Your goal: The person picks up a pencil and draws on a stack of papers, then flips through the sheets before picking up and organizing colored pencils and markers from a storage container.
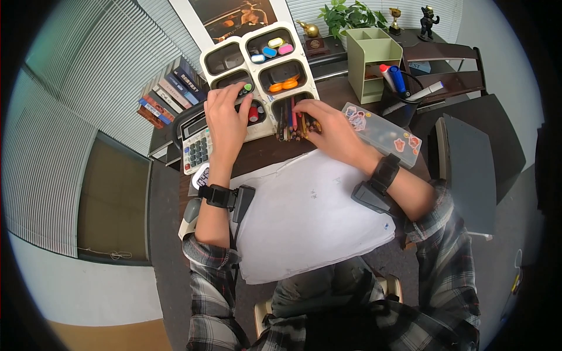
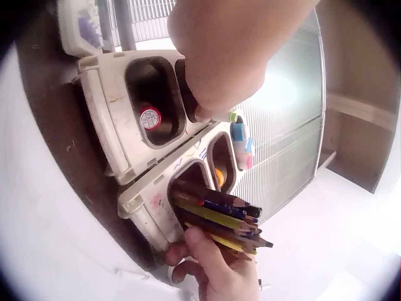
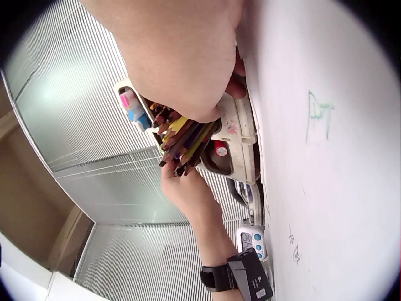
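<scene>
My left hand [image 1: 228,120] reaches over the middle-left compartment of the white desk organizer [image 1: 261,54], index fingertip and thumb right at a small round green-topped thing [image 1: 247,88]; I cannot tell whether they pinch it. Coloured pencils [image 1: 291,121] stand bundled in the lower-right compartment, tips up. My right hand [image 1: 333,131] grips them from the right, as the left wrist view also shows the hand [image 2: 229,276] against the bundle. A red-capped thing [image 2: 150,118] lies in the lower-left compartment. Orange things [image 1: 283,85] and coloured erasers [image 1: 270,51] fill compartments farther back.
Large white paper [image 1: 310,205] covers the desk front. A calculator [image 1: 196,149] and small digital timer [image 3: 250,241] sit left, near standing books [image 1: 170,90]. To the right are a translucent stickered case [image 1: 383,133], a pen holder with markers [image 1: 397,82] and a green desk rack [image 1: 366,64].
</scene>
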`<state>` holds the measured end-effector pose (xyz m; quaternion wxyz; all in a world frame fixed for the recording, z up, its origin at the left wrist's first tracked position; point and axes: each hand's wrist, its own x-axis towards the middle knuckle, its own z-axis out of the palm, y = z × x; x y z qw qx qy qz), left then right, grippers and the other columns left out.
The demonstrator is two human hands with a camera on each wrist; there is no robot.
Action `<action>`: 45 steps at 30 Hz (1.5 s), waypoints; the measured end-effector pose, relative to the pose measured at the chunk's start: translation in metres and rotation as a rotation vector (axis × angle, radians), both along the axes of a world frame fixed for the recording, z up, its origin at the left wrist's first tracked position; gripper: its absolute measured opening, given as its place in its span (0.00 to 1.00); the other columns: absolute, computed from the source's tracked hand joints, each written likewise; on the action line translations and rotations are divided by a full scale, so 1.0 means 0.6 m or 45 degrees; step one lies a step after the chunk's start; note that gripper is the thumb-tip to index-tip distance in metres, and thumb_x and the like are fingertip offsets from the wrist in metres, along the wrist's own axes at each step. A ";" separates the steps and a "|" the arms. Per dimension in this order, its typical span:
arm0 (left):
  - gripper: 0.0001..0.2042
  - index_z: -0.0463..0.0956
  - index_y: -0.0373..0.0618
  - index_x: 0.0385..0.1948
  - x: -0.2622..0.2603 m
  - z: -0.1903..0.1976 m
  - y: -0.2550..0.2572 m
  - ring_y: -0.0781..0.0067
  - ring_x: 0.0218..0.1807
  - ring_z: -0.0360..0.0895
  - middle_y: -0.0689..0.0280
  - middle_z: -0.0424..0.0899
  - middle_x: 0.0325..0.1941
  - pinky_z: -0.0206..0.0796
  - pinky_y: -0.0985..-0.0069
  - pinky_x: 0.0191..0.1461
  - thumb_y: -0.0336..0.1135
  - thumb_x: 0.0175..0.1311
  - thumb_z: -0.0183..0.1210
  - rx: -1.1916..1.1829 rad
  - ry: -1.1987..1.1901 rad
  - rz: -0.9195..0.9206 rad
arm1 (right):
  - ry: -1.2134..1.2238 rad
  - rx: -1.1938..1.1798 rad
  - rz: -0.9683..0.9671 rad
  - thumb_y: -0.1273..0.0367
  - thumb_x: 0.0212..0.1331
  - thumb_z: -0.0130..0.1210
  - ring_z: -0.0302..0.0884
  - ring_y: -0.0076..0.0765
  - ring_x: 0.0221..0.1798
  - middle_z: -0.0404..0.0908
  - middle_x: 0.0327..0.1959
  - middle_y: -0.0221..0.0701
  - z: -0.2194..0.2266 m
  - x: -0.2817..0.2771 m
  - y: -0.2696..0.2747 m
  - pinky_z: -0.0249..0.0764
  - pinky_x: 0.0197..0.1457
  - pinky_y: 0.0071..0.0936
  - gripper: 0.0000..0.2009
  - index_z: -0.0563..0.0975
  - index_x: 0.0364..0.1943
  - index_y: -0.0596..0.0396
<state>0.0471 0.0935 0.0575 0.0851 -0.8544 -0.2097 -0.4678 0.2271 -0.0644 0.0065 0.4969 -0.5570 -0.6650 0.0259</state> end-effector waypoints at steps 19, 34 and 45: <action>0.10 0.85 0.38 0.39 0.001 0.010 -0.016 0.66 0.39 0.79 0.60 0.87 0.38 0.73 0.71 0.42 0.26 0.55 0.69 -0.246 -0.244 -0.170 | -0.013 -0.002 -0.004 0.78 0.52 0.61 0.77 0.57 0.54 0.76 0.57 0.42 -0.003 0.001 0.003 0.77 0.55 0.41 0.22 0.74 0.53 0.58; 0.12 0.84 0.41 0.45 0.018 -0.002 -0.005 0.62 0.40 0.76 0.60 0.81 0.38 0.71 0.69 0.44 0.26 0.58 0.67 -0.087 -0.176 -0.195 | 0.009 -0.026 0.006 0.79 0.52 0.59 0.78 0.56 0.52 0.76 0.57 0.42 -0.001 0.000 0.001 0.77 0.53 0.42 0.21 0.74 0.54 0.58; 0.09 0.83 0.37 0.44 0.012 0.004 -0.012 0.63 0.40 0.78 0.60 0.81 0.39 0.72 0.71 0.44 0.26 0.63 0.64 0.037 -0.425 -0.107 | 0.005 -0.017 0.001 0.82 0.51 0.58 0.77 0.57 0.55 0.76 0.57 0.42 0.001 0.000 0.000 0.77 0.56 0.40 0.22 0.74 0.53 0.57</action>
